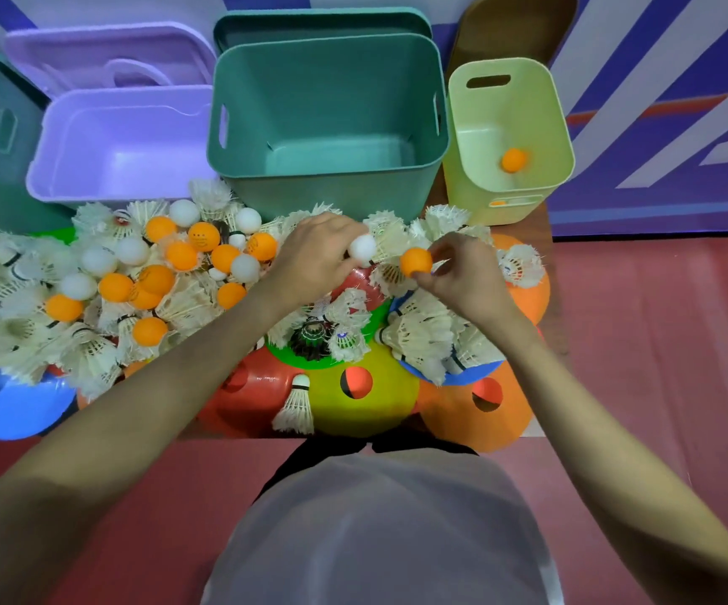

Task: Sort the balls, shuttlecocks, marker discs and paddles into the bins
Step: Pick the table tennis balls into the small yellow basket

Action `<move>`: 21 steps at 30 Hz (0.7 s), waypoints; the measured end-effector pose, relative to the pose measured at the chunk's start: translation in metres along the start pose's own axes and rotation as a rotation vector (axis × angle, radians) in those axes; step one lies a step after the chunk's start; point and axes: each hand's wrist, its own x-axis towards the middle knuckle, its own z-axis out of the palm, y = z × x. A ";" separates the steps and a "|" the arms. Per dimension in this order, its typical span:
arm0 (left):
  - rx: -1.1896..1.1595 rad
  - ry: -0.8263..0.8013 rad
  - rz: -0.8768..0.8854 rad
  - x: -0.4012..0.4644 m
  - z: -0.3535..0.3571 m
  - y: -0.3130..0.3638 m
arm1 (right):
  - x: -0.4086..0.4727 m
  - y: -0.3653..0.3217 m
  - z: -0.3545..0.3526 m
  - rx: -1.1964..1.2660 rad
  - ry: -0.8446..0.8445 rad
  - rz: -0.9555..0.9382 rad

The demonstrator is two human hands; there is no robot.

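I see left hand (318, 255) pinching small white plastic ball (362, 248) at fingertips; right hand (462, 272) pinching small orange plastic ball (415, 261), both above pile of white feather shuttlecocks (419, 334).

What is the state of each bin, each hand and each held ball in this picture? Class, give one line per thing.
Purple bin: upright, lid off, nothing seen inside.
Large green bin: upright, open, nothing seen inside.
Yellow-green bin: open, holds one orange ball.
Left hand: fingers pinch a white ball.
Right hand: fingers pinch a second orange ball.
Shuttlecock pile: unsorted on the table.
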 end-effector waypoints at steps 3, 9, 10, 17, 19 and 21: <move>-0.124 0.141 -0.001 0.023 -0.012 0.020 | 0.009 0.024 -0.029 0.093 0.178 0.058; -0.148 0.182 0.049 0.112 -0.011 0.071 | 0.050 0.073 -0.075 0.085 0.414 0.113; -0.142 0.178 0.047 0.126 -0.008 0.077 | 0.059 0.078 -0.081 0.074 0.425 0.122; -0.040 0.041 -0.006 0.195 0.011 0.093 | 0.108 0.098 -0.095 0.031 0.389 0.151; -0.033 0.003 -0.022 0.200 0.015 0.093 | 0.112 0.098 -0.091 0.030 0.366 0.156; -0.042 0.028 -0.016 0.198 0.016 0.093 | 0.111 0.097 -0.085 0.025 0.346 0.153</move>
